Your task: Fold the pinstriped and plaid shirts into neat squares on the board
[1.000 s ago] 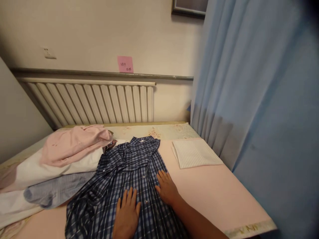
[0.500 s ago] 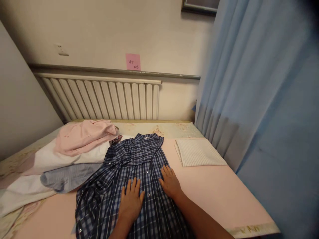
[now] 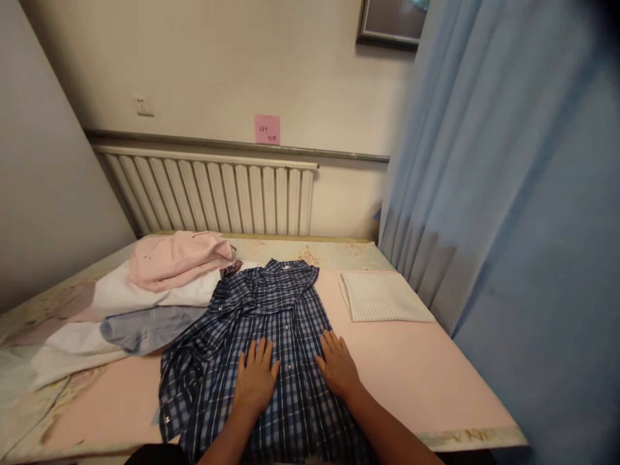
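On the smooth pink cloth [image 3: 426,368] laid over a pale floral cover [image 3: 334,252], a dark-blue plaid shirt [image 3: 271,316] lay lengthwise, its collar [image 3: 289,265] at the far end, small shiny buttons [image 3: 289,367] down its front, its near end running to the lower edge of the view. The left hand [image 3: 256,378] rested palm down on the front, fingers slightly spread; the right hand [image 3: 340,369] rested likewise along the shirt's right edge. The two were apart, and neither gripped the fabric. Judging by the lie of the fabric, the flattening was well along but incomplete: the right edge ran fairly straight and the middle was nearly flat, while the left side was bunched in loose creases, and the shirt was not folded into a compact shape. Well to its right, a white, finely striped cloth [image 3: 387,297] made a neat flat rectangle, apparently finished. Beside the shirt's left, a rumpled pink garment [image 3: 181,258] sat on loose white fabric [image 3: 159,296], with a blue-grey striped piece [image 3: 150,328] in front, all unfolded.
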Action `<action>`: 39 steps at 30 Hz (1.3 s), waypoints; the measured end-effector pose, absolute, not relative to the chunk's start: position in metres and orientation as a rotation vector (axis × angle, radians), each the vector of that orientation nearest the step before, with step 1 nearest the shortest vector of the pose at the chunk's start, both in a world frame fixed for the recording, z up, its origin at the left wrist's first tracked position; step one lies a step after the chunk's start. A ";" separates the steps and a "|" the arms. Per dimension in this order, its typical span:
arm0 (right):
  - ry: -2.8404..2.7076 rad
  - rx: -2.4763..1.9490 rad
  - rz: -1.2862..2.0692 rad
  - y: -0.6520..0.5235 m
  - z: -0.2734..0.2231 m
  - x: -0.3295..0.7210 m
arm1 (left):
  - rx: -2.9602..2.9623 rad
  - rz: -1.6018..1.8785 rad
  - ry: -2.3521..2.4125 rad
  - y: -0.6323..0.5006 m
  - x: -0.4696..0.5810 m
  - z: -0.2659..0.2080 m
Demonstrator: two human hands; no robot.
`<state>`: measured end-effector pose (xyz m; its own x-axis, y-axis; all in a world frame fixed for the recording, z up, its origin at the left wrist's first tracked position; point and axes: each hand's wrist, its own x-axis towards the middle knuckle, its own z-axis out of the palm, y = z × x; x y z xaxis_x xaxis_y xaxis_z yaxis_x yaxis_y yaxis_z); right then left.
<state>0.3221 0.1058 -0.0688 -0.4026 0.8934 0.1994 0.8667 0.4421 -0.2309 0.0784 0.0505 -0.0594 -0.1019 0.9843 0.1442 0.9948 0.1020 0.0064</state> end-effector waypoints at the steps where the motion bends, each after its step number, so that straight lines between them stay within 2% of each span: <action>1: -2.404 -1.514 0.130 0.104 -0.069 0.323 | -2.029 -0.156 -2.253 0.049 0.079 -0.059; 39: -2.344 -1.481 0.087 0.076 -0.070 0.336 | -1.936 -0.257 -2.291 0.014 0.090 -0.065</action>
